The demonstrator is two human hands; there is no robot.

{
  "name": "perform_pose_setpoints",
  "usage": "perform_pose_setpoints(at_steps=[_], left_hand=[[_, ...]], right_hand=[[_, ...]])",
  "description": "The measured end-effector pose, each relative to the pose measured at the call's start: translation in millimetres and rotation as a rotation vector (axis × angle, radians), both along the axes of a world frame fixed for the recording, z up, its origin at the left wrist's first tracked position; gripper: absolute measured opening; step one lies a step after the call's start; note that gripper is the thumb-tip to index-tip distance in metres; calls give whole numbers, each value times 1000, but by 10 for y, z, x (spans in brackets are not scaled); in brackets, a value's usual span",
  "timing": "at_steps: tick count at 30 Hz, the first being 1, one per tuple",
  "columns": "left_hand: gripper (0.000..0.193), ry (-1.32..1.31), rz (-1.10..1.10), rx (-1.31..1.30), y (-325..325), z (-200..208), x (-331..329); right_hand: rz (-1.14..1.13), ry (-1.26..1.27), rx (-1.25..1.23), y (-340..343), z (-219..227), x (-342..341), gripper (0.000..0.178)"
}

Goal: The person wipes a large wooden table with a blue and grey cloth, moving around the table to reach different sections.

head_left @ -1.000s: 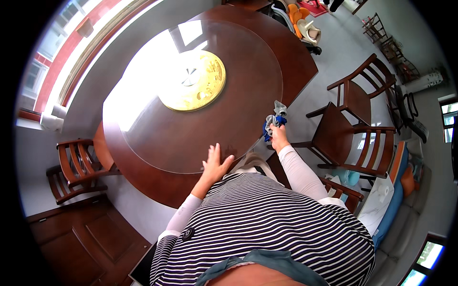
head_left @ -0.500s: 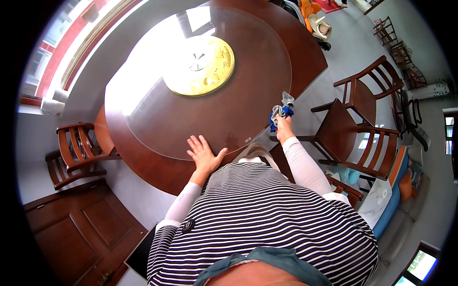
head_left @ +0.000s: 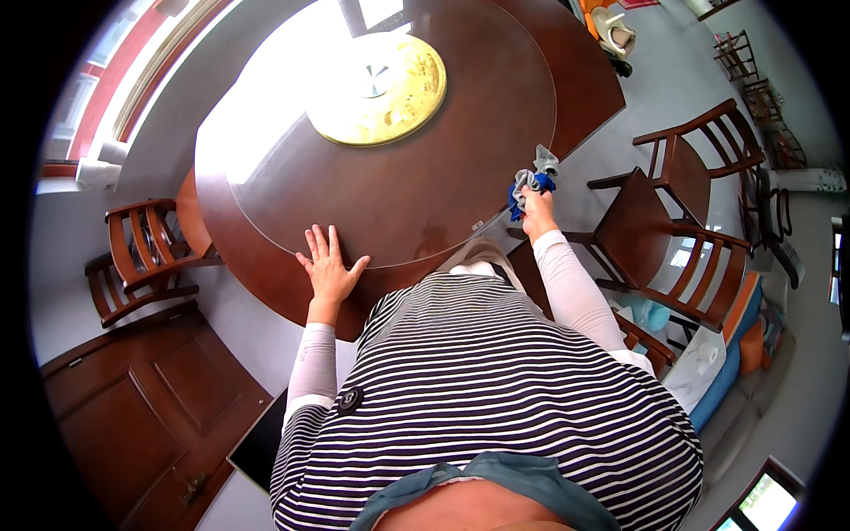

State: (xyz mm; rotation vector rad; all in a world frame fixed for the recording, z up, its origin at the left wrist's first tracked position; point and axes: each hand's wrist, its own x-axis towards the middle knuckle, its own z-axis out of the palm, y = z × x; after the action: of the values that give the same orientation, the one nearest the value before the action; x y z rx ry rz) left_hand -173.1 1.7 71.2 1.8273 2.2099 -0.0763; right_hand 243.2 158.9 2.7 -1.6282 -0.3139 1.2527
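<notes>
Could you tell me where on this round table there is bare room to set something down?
The round table is mostly bare: the broad dark stretch between the gold centre disc, the left hand flat at the near edge, and the right hand gripping the blue-grey cloth at the right rim. Only those spots are taken.

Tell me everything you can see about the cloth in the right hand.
The cloth is a crumpled rag, blue with a grey part sticking up, soft and fabric-like. It is bunched in the right hand, which grips it from below at the round wooden table's right edge. Whether it touches the tabletop cannot be told.
</notes>
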Motion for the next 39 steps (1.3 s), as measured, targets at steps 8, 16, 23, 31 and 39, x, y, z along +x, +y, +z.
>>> perform_pose_setpoints(at_steps=[8, 16, 23, 31, 39], left_hand=[[102, -75, 3, 0, -92, -205, 42], [123, -159, 125, -160, -9, -310, 911], [115, -505, -117, -377, 254, 219, 1217], [119, -37, 2, -49, 53, 160, 99], [126, -82, 58, 68, -17, -244, 264]], right_hand=[[-19, 12, 89, -43, -272, 45, 21], [-19, -36, 74, -49, -124, -51, 33], [-2, -7, 47, 2, -100, 18, 34], [-38, 53, 38, 30, -107, 107, 22], [-72, -60, 59, 72, -183, 28, 23]])
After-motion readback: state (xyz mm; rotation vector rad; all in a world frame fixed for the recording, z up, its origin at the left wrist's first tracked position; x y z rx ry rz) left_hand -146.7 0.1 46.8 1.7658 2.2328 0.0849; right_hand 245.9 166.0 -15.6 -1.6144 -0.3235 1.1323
